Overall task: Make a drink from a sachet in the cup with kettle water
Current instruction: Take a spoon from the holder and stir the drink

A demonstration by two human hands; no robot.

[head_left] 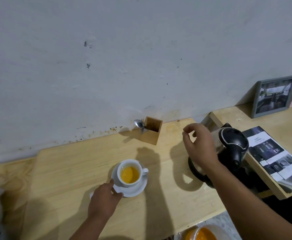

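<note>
A white cup (pixel 123 182) holding orange liquid stands on a white saucer (pixel 138 189) in the middle of the wooden counter. My left hand (pixel 105 200) rests on the saucer's near-left rim, thumb and fingers pinching it. The black and steel kettle (pixel 231 146) sits on its base at the right. My right hand (pixel 200 146) hovers just left of the kettle with fingers curled apart and nothing in them. No sachet is visible.
A wooden holder (pixel 152 134) with a spoon (pixel 139 123) and a fork leans by the wall. A brochure (pixel 276 158) lies on a raised shelf at the right, with picture frames (pixel 273 96) behind. An orange-filled container (pixel 202 233) shows at the bottom edge.
</note>
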